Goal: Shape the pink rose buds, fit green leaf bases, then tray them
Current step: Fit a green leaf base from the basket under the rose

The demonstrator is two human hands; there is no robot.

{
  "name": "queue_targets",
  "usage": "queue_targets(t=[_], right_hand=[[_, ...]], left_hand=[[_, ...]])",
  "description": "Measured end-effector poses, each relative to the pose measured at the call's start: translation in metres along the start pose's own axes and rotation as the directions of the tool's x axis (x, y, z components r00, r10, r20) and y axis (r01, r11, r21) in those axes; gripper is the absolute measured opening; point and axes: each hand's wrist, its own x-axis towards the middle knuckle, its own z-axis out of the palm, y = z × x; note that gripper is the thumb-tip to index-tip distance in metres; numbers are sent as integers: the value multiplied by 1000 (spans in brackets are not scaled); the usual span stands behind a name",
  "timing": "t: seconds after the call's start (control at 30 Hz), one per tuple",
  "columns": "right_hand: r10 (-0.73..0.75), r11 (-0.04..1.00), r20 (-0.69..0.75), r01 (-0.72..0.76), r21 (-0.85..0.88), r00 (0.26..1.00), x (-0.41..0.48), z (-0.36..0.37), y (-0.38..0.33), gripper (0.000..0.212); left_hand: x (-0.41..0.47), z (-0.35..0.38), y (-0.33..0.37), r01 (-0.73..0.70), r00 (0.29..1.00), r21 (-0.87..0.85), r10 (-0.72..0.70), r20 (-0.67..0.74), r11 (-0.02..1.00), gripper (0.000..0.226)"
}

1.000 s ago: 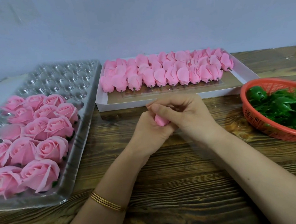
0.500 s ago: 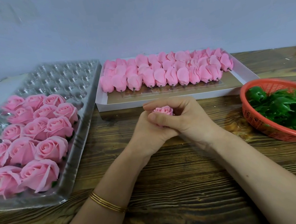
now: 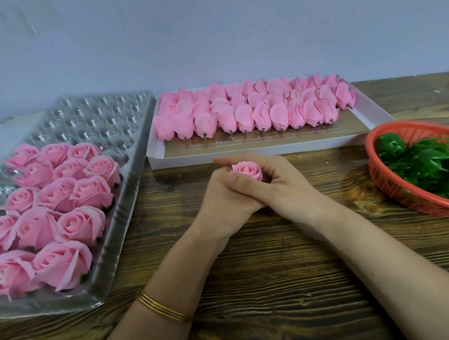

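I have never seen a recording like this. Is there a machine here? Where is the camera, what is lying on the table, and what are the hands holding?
There is no machine, only a person's two bare hands, filmed by a camera worn on the head and looking down. The left hand and right hand together clasp one pink rose bud. On the wooden table, a clear plastic tray on the left holds finished roses. Behind the hands, a white box holds rows of unshaped buds. On the right is a red basket of green leaf bases.
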Motion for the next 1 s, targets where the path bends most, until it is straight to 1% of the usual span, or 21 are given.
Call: queue_targets(t=[0.13, 0.27, 0.33, 0.43, 0.5, 0.6, 0.67, 0.8, 0.9, 1.0], right_hand=[[13, 999, -16, -13, -50, 1000, 0, -1, 1, 31], [47, 997, -19, -48, -60, 999, -1, -3, 3, 40], [79, 996, -30, -78, 32, 996, 0, -5, 3, 42], [122, 949, -111, -83, 305, 986, 2, -9, -2, 29], [109, 937, -177, -41, 348, 978, 3, -10, -5, 22], [44, 936, -179, 22, 350, 983, 2, -8, -9, 9], [12, 951, -149, 34, 307, 989, -1, -8, -12, 10], [13, 978, -95, 7, 210, 995, -2, -8, -12, 8], [9, 991, -91, 3, 133, 996, -2, -6, -10, 11], [10, 991, -91, 2, 135, 996, -2, -4, -10, 18]], left_hand=[[-1, 2, 2, 6, 1000, -30, -6, 13, 1000, 16], [-1, 3, 2, 5, 1000, -9, -5, 2, 1000, 18], [-1, 4, 2, 11, 1000, -25, -11, -4, 1000, 21], [-1, 5, 1, 19, 1000, -26, -19, -19, 999, 25], [-1, 5, 1, 19, 999, -13, -19, -27, 1000, 29], [0, 5, 1, 16, 1000, -20, -16, -21, 1000, 31], [0, 5, 1, 16, 1000, -32, -17, -17, 999, 31], [0, 3, 0, -10, 1000, -18, 10, 5, 1000, 27], [-1, 3, 1, -10, 1000, -9, 10, -6, 1000, 30], [0, 3, 1, 4, 1000, -13, -4, -4, 1000, 38]])
